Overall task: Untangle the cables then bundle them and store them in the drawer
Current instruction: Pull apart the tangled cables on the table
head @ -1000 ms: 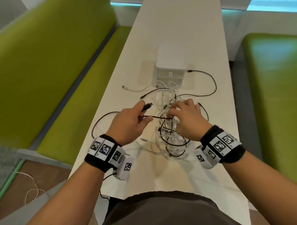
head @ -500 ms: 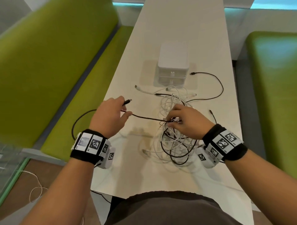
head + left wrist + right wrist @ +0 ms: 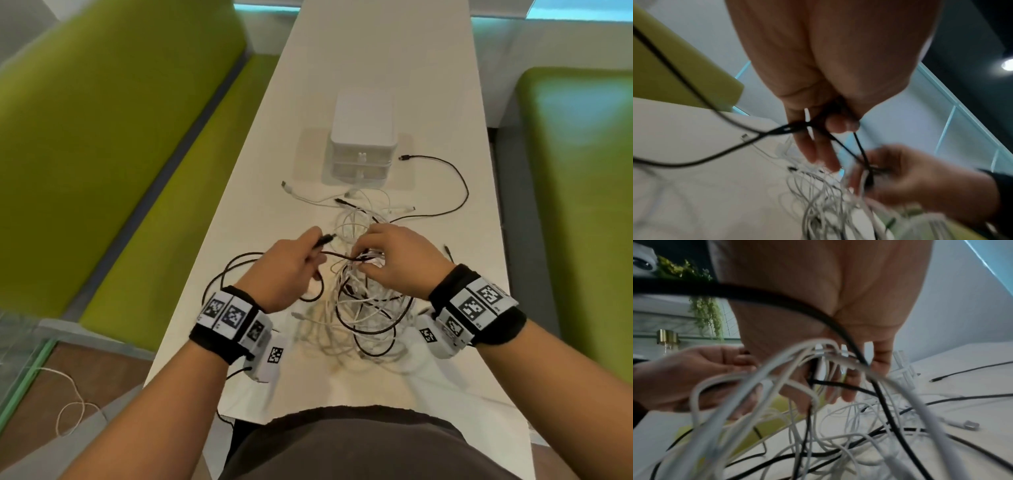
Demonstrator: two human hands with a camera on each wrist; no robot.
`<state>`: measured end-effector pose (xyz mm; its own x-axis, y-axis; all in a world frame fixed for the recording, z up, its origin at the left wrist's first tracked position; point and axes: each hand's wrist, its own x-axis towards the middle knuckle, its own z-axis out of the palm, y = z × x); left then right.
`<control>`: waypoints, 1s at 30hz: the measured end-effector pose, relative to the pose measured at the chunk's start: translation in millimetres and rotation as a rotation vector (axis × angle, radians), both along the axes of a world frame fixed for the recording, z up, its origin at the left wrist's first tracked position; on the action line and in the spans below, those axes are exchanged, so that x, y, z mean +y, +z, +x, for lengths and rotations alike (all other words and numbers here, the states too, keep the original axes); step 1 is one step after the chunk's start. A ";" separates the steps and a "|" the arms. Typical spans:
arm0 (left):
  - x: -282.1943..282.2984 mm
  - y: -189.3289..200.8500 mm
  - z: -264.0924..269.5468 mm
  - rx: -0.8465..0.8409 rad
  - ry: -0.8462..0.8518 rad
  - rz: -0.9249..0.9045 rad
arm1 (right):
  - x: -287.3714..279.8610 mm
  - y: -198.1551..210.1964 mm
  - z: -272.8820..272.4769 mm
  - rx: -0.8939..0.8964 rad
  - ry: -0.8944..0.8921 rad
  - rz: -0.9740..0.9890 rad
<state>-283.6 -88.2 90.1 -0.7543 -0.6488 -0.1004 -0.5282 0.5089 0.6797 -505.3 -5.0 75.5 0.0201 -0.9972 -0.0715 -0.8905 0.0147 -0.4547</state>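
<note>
A tangle of white and black cables lies on the white table in front of me. My left hand pinches a black cable near its plug end, and the rest of that cable loops off to the left. My right hand grips a bunch of white and black strands at the top of the tangle and holds them up. In the left wrist view the black cable runs through my curled fingers to the right hand.
A small white drawer box stands farther along the table, its drawers closed. A black cable curves to its right and a white plug end lies to its left. Green benches flank the narrow table on both sides.
My left hand has come back to the right toward the tangle with the black cable end, so the stretched span of cable between my hands is now short. The right hand has stayed on the tangle.
</note>
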 end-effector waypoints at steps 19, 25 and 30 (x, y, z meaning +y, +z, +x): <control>-28.8 7.3 48.2 -0.213 0.279 -0.485 | -8.4 1.5 2.3 -0.095 0.026 -0.085; 14.6 12.2 -5.2 -0.049 0.042 -0.108 | -12.9 10.7 21.3 -0.101 0.024 -0.151; 9.2 8.6 -7.8 0.023 0.084 0.026 | -9.6 7.2 5.8 -0.127 0.021 -0.070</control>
<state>-291.4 -79.0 98.7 -0.6997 -0.7072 -0.1018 -0.5526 0.4453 0.7046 -499.6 -14.6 82.7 0.0452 -0.9990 0.0030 -0.8254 -0.0391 -0.5632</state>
